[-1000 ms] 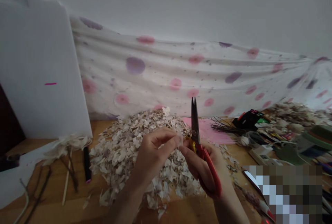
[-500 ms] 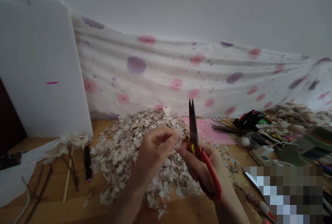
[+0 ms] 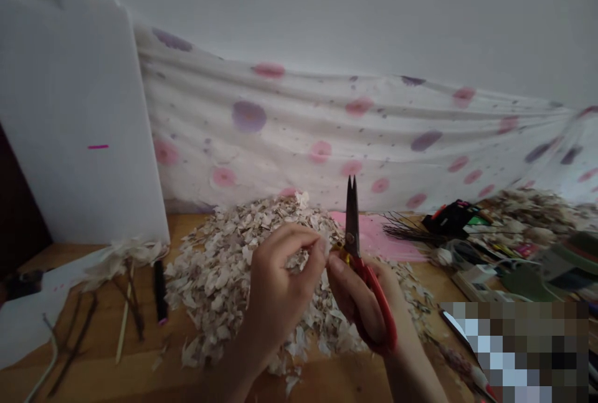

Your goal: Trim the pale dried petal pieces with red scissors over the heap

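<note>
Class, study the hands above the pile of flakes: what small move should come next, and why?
Probably tilt the scissors down to the pale flake pinched in the left hand: the right hand grips the red handles, the blades point upward, and the flake sits right beside them.

Red-handled scissors [image 3: 360, 269] swing from a leftward lean to nearly upright in the right hand [image 3: 357, 303], while the left hand [image 3: 280, 278] rises slightly, its fingers [image 3: 303, 238] nearer the blades.
</note>
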`<state>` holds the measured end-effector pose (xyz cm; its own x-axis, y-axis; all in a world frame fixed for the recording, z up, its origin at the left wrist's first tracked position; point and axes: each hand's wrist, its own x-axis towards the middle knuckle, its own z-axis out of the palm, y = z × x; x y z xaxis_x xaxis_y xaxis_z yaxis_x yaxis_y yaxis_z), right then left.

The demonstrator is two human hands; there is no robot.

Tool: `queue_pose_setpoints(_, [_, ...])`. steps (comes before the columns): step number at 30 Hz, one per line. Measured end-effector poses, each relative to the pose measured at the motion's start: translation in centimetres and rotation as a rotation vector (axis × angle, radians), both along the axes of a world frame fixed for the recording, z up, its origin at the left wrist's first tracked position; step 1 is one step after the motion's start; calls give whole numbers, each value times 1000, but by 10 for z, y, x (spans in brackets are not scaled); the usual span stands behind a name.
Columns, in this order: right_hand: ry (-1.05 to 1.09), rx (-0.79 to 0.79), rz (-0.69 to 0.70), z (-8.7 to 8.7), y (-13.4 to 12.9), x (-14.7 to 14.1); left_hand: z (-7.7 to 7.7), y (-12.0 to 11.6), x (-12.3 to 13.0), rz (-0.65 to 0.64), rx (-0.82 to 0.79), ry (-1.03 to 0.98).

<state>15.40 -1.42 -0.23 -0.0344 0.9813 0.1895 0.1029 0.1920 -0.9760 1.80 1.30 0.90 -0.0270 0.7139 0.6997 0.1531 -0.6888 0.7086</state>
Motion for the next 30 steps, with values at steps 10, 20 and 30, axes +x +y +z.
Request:
queue_pose_setpoints(10, [234,-48,174,-3,2,3,2,1,-6,-352,-337,-95])
queue_pose_setpoints(20, [524,-191,569,-1,0,8,2,6,-11,-990,-665,-430])
queue_pose_setpoints(30, [-47,284,170,-17,1,9,3,-2,-9,-560,-460,-499])
